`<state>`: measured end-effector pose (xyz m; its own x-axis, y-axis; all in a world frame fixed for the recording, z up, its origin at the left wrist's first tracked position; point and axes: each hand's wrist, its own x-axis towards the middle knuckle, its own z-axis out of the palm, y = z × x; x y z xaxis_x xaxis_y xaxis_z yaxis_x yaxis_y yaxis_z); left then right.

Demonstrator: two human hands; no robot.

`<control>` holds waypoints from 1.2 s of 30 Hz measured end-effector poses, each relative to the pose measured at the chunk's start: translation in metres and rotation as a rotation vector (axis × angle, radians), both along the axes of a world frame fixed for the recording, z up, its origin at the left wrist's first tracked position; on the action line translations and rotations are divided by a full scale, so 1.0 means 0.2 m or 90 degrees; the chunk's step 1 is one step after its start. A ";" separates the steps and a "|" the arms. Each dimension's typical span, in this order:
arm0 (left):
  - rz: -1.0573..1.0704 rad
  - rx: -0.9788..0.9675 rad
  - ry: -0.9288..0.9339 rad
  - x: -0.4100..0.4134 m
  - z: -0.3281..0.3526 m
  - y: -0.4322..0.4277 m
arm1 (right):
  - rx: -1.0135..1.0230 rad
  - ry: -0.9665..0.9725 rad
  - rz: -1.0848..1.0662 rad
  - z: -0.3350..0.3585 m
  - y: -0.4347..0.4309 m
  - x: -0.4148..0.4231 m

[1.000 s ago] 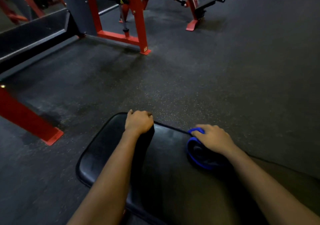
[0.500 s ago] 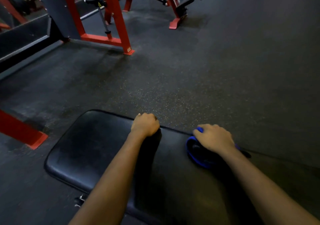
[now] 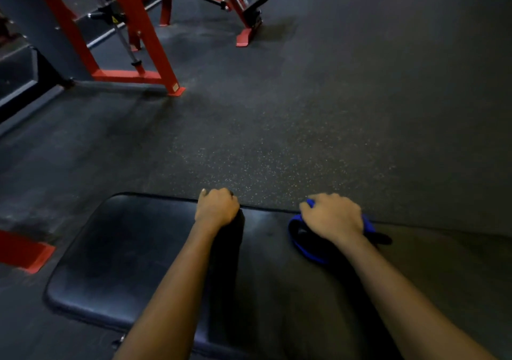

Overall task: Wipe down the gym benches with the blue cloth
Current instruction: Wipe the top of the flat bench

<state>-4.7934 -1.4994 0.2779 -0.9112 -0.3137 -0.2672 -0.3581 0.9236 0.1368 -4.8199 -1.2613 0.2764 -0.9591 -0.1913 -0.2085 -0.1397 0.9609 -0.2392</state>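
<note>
Scarcely shifted, left hand [image 3: 217,207] grips bench [image 3: 124,249] edge, right hand [image 3: 332,217] grips blue cloth [image 3: 300,244]

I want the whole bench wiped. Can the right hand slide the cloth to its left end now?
Probably not straight across: the left hand grips the far edge of the bench, its forearm lying between the cloth and that end.

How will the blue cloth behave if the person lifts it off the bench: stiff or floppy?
Probably floppy: the blue cloth lies bunched under the right hand. Likely light, since its folds look thin. It should slide easily, as the bench pad looks smooth and glossy.
</note>
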 end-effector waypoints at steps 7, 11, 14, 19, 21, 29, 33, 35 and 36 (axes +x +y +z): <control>-0.075 0.129 -0.064 -0.10 0.03 0.34 | -0.038 -0.082 -0.017 0.00 0.39 -0.05; -0.117 0.158 -0.081 -0.12 0.01 0.49 | 0.033 -0.005 -0.115 -0.02 0.42 -0.04; -0.156 0.173 -0.099 -0.14 0.02 0.61 | -0.026 0.044 -0.010 -0.01 0.39 0.03; -0.172 0.157 -0.094 -0.13 0.01 0.68 | -0.003 -0.048 -0.143 0.03 0.67 -0.02; -0.167 0.143 -0.091 -0.13 0.00 0.68 | 0.072 -0.015 -0.208 0.01 0.66 -0.03; -0.203 0.157 -0.145 -0.20 0.01 0.81 | -0.003 0.002 -0.118 0.01 0.79 0.00; -0.198 0.144 -0.134 -0.20 -0.01 0.80 | 0.102 0.006 -0.321 -0.01 0.92 -0.05; -0.207 0.133 -0.133 -0.21 -0.02 0.82 | 0.108 0.040 -0.264 -0.02 0.79 -0.02; -0.206 0.131 -0.132 -0.22 -0.03 0.83 | 0.088 0.059 -0.196 -0.03 0.72 0.01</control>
